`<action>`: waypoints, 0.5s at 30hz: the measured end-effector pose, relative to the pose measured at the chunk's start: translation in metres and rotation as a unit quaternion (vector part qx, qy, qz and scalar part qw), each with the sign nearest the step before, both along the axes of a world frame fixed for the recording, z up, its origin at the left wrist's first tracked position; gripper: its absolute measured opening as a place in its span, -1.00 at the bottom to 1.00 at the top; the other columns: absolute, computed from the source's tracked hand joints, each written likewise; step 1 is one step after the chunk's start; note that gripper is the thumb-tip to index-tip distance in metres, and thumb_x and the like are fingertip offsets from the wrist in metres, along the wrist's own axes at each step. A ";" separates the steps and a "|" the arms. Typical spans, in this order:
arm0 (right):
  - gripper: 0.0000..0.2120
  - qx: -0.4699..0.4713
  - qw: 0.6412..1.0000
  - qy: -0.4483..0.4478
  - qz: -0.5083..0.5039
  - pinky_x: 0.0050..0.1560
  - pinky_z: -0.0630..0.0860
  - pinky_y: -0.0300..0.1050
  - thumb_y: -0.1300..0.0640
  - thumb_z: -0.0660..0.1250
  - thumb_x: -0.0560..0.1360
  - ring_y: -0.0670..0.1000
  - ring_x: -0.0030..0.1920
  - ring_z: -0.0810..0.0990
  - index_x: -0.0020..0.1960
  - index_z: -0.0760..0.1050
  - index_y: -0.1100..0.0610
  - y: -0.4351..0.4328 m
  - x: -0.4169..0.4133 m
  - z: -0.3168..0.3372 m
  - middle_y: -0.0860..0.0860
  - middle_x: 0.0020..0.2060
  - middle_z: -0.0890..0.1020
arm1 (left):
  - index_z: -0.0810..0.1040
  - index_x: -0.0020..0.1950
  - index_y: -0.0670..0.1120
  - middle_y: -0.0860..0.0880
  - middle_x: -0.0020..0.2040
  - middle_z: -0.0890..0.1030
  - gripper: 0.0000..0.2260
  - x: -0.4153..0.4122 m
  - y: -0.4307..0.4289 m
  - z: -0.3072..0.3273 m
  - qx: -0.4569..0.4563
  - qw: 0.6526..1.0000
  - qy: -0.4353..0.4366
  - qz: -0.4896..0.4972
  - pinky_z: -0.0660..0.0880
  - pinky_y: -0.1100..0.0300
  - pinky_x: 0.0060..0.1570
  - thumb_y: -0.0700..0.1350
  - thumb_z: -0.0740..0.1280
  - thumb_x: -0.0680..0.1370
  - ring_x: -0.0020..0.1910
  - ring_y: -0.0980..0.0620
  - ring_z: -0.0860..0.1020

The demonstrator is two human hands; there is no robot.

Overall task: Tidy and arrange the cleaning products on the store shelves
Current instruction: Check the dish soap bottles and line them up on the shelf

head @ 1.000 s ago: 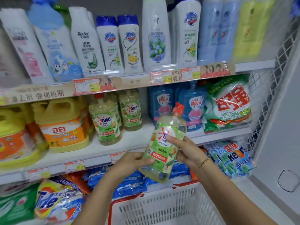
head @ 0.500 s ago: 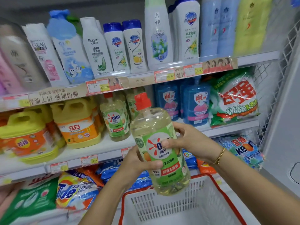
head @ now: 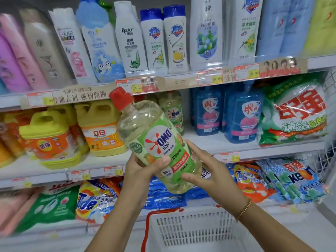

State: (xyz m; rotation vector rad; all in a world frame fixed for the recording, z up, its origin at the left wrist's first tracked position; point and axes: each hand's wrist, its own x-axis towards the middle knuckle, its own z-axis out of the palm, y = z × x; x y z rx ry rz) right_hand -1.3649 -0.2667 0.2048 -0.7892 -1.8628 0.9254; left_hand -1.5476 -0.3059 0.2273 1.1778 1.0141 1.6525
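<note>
An OMO dish-soap bottle [head: 154, 140] with a red cap and green label is held in front of the middle shelf [head: 205, 142], its cap tilted up and to the left. My left hand [head: 143, 171] grips its lower left side, thumb across the label. My right hand [head: 205, 168] cups the bottle's lower right side with its fingers curved against it. Another OMO bottle [head: 172, 111] stands on the middle shelf right behind it.
Yellow detergent jugs [head: 101, 128] fill the shelf's left, blue bottles [head: 241, 117] and a powder bag [head: 294, 113] its right. Shampoo bottles [head: 154, 40] line the top shelf, Tide bags [head: 94, 202] the bottom. A white, red-rimmed basket [head: 190, 231] sits below my hands.
The bottle has swung from cap-right to cap-left and risen closer to the shelf. My right hand slid from the label front to the bottle's lower right side.
</note>
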 end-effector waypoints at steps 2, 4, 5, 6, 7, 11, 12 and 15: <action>-0.17 0.044 0.999 -0.007 -0.024 0.34 0.38 -0.18 -0.22 0.46 0.28 -0.22 0.35 0.36 0.47 0.18 -0.23 -0.001 -0.008 -0.006 -0.27 0.33 0.38 | 0.53 0.16 -0.07 -0.07 0.04 0.69 -0.45 -0.001 -0.004 0.005 0.012 1.000 -0.011 0.025 0.60 0.08 -0.06 -0.14 0.55 0.19 0.05 -0.06 0.65; -0.03 0.109 0.992 -0.030 -0.047 0.37 0.20 -0.42 -0.19 0.53 0.24 -0.27 0.43 0.19 0.49 0.03 -0.27 -0.005 -0.018 -0.009 -0.24 0.43 0.21 | 0.53 0.17 -0.04 -0.06 0.06 0.68 -0.53 0.002 -0.007 0.011 0.029 0.999 -0.027 0.037 0.58 -0.01 0.03 -0.16 0.49 0.28 0.08 -0.07 0.64; 0.02 0.138 0.988 -0.035 -0.062 0.35 0.12 -0.51 -0.15 0.55 0.23 -0.29 0.45 0.11 0.48 -0.03 -0.29 -0.007 -0.023 -0.011 -0.22 0.46 0.13 | 0.54 0.17 -0.03 -0.06 0.07 0.68 -0.57 0.003 -0.007 0.013 0.034 0.998 -0.042 0.039 0.57 -0.03 0.05 -0.16 0.46 0.30 0.08 -0.06 0.64; 0.04 0.162 0.983 -0.027 -0.077 0.33 0.09 -0.55 -0.11 0.57 0.23 -0.30 0.46 0.07 0.48 -0.05 -0.29 -0.007 -0.026 -0.012 -0.17 0.48 0.09 | 0.54 0.16 -0.04 -0.06 0.07 0.68 -0.58 0.005 -0.008 0.015 0.033 0.997 -0.060 0.041 0.58 -0.03 0.05 -0.16 0.44 0.31 0.08 -0.05 0.64; 0.05 0.183 0.979 -0.013 -0.091 0.32 0.10 -0.55 -0.07 0.58 0.23 -0.29 0.46 0.07 0.49 -0.03 -0.26 -0.007 -0.028 -0.014 -0.12 0.48 0.10 | 0.53 0.17 -0.05 -0.05 0.07 0.68 -0.57 0.006 -0.008 0.016 0.031 0.996 -0.077 0.041 0.60 -0.02 0.04 -0.17 0.45 0.31 0.06 -0.04 0.65; -0.01 0.261 0.956 0.018 -0.131 0.36 0.22 -0.41 0.01 0.62 0.21 -0.18 0.44 0.19 0.48 0.13 0.01 -0.004 -0.024 -0.007 0.06 0.41 0.24 | 0.51 0.21 -0.05 -0.03 0.08 0.68 -0.32 0.009 -0.008 0.024 0.036 0.994 -0.102 0.014 0.60 0.07 -0.06 -0.05 0.63 0.13 0.05 -0.01 0.65; -0.02 0.270 0.953 0.019 -0.134 0.34 0.24 -0.42 0.01 0.62 0.20 -0.19 0.43 0.21 0.47 0.16 0.03 -0.004 -0.021 -0.004 0.07 0.40 0.26 | 0.52 0.20 -0.04 -0.02 0.08 0.68 -0.24 0.009 -0.008 0.027 0.039 0.993 -0.109 0.003 0.60 0.10 -0.08 0.02 0.67 0.05 0.05 0.00 0.65; -0.05 0.241 0.963 0.027 -0.114 0.23 0.28 -0.49 -0.07 0.57 0.18 -0.23 0.37 0.27 0.46 0.18 -0.07 -0.009 -0.015 0.004 -0.01 0.36 0.31 | 0.48 0.29 -0.17 -0.10 0.09 0.66 -0.07 0.004 -0.007 0.031 0.048 0.991 -0.125 -0.028 0.60 0.09 -0.09 0.15 0.67 0.01 0.04 -0.04 0.65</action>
